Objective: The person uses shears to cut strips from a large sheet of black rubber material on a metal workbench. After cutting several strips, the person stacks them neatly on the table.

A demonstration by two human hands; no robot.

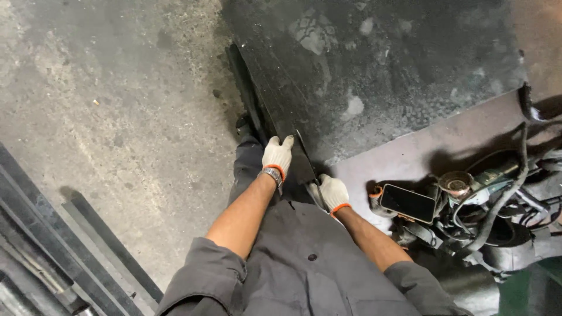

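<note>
At the lower left of the frame a bundle of long dark metal bars lies on the stained concrete floor, running diagonally toward the bottom edge. Right of them, near the middle of the frame, the person's left hand, in a white knit glove with an orange cuff and a wristwatch just behind it, lies flat with fingers stretched forward on the near end of a long black metal strip; it presses on the strip rather than wrapping around it. That strip runs from the centre of the frame up toward the upper middle, along the left edge of a big dark sooty metal plate that fills the upper right. Just right of the left hand, the right hand, gloved the same way, is curled closed at the strip's near corner, by the plate's edge; what exactly it grips is hidden under the glove, so I cannot tell. Below both hands are the person's grey work clothes. Further right, on the brownish tabletop, a dark phone lies flat against a tangle of black cables, with a small round metal part just above it.
</note>
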